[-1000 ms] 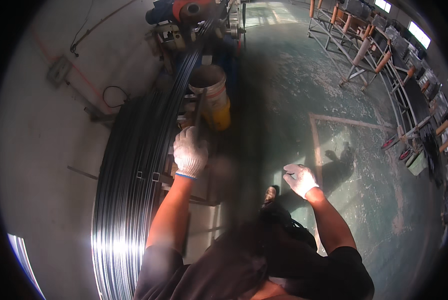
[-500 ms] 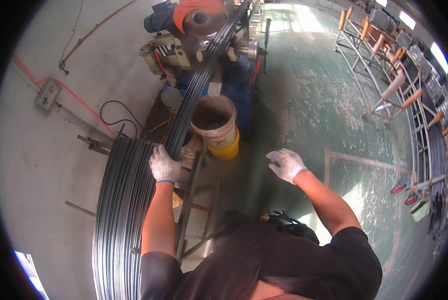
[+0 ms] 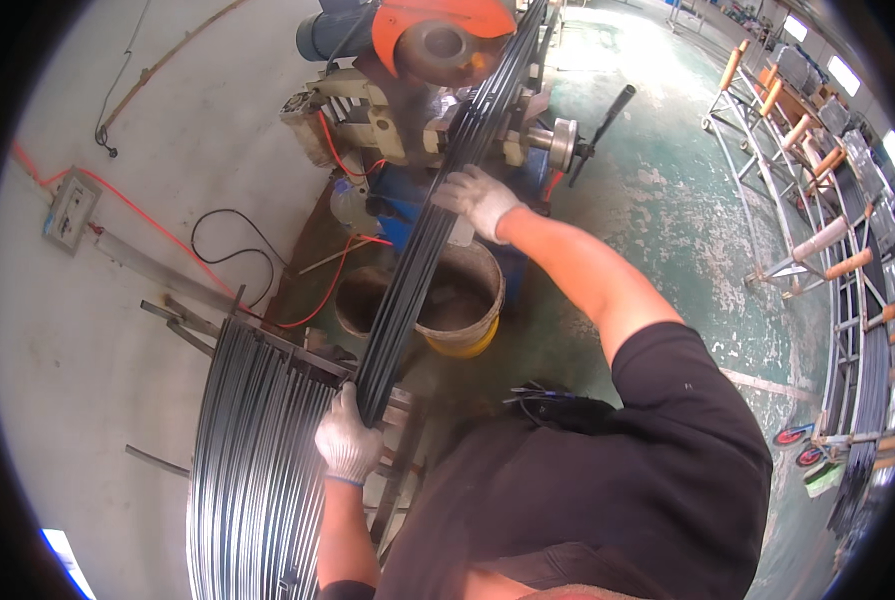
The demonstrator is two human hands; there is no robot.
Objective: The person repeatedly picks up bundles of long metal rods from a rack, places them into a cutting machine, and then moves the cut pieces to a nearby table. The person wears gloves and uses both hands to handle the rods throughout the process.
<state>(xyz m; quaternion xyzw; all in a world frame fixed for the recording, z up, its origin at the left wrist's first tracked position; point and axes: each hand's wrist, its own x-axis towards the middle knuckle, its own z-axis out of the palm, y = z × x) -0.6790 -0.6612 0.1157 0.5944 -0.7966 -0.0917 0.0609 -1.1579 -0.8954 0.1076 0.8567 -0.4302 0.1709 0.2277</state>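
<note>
A bundle of long, thin dark metal bars (image 3: 423, 255) runs diagonally from the lower left of the view up to a cut-off saw with an orange blade guard (image 3: 438, 30) at the top. The bars look stiff but long enough to sag and whip, heavy taken together, and smooth enough to slide against one another, so a grip at two well-separated points seems the sound way to carry them, which is how they are held. The left hand (image 3: 348, 440), in a white work glove, sits at the near end of the bundle, its fingers curled shut around the bars, with the forearm rising from the bottom edge. The right hand (image 3: 478, 198), also gloved, reaches far forward with the arm almost straight and lies on the bundle close to the saw; its fingers are bent over the bars, though whether they fully close cannot be told. Beneath the bundle stands a dirty bucket (image 3: 463, 300) with a yellow base. To the left lies a large stack of similar bars (image 3: 253, 470) on the concrete floor (image 3: 128, 330). Red cable (image 3: 168, 235) trails to a wall socket box (image 3: 71, 208). On the right stand roller racks (image 3: 818, 240).
</note>
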